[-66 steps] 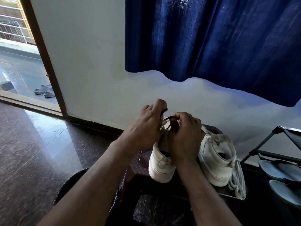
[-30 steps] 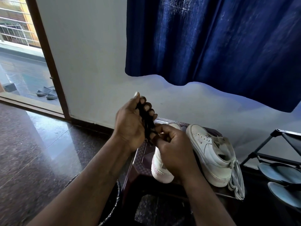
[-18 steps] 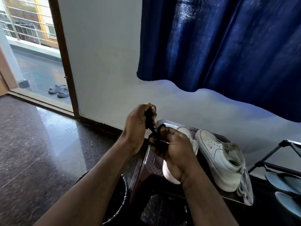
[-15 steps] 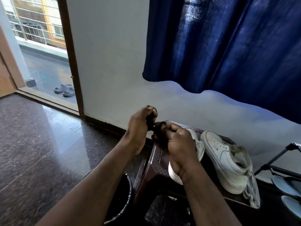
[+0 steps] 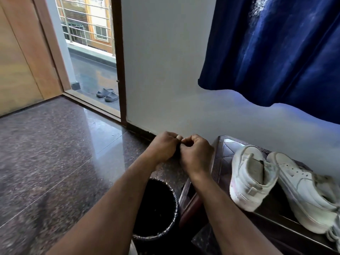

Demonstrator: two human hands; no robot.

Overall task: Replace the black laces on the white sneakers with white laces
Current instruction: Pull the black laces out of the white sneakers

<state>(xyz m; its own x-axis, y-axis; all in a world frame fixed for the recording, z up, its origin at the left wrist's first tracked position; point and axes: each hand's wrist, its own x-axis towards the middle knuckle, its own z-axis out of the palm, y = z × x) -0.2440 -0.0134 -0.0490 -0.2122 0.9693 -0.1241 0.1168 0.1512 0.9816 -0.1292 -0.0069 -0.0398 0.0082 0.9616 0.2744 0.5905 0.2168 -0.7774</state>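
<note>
Two white sneakers stand on a dark stool (image 5: 226, 150) at the right. The nearer sneaker (image 5: 248, 178) has bare eyelets and an open tongue; the farther sneaker (image 5: 305, 188) lies beside it. White laces (image 5: 334, 234) hang at the right edge. My left hand (image 5: 162, 147) and my right hand (image 5: 196, 154) are curled into fists pressed together, left of the stool and above a bin. A dark bit of the bunched black lace (image 5: 177, 153) shows between them; most of it is hidden in my fingers.
A black bin (image 5: 171, 188) with a plastic liner stands on the floor under my forearms, against the stool. Polished granite floor stretches left. A blue curtain (image 5: 276, 52) hangs above the sneakers. Grey slippers (image 5: 107, 94) lie outside the open doorway.
My hands pulled the black lace off the nearer sneaker, bunched it up and moved left, away from the stool and over the bin. The view swung left too.
</note>
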